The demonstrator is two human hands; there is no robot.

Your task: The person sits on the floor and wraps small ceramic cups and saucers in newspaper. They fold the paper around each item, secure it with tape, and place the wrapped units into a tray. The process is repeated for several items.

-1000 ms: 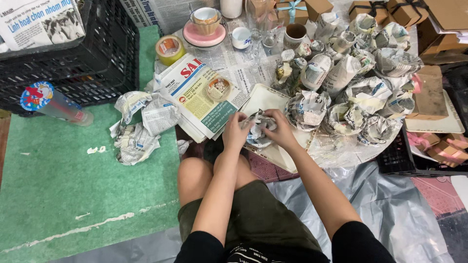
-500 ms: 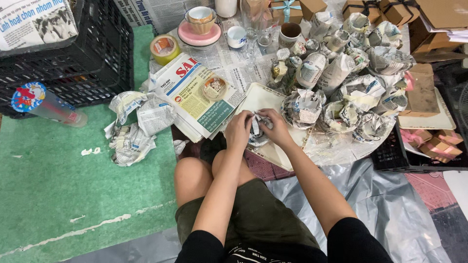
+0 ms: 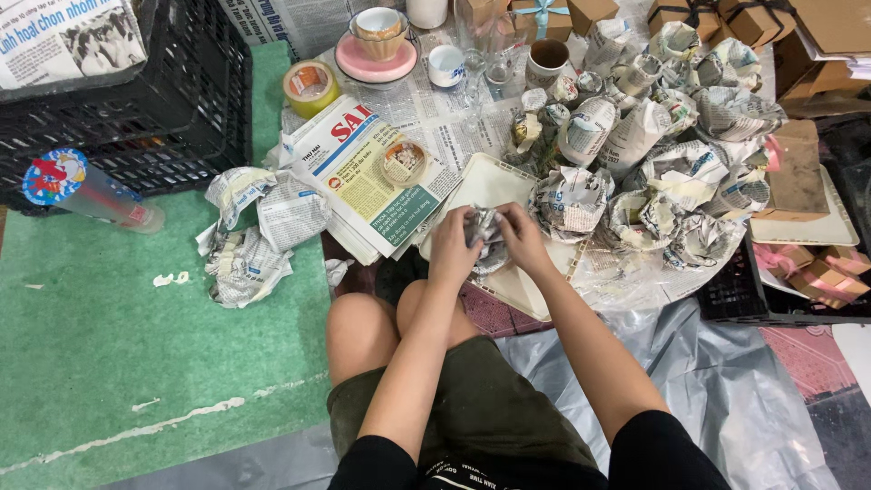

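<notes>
Both hands, left hand (image 3: 452,247) and right hand (image 3: 522,238), closed around a small newspaper-wrapped bundle (image 3: 484,238); likely fragile inside, paper soft; best cupped round its middle.

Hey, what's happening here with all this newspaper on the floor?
A person sits on the floor with both hands, left hand and right hand, pressed around a small newspaper-wrapped bundle over a white tray. Beside it lies a heap of wrapped bundles, a folded stack of newspapers, and crumpled sheets on the green mat. Unwrapped cups and a tape roll sit further back, beside a black crate.
</notes>
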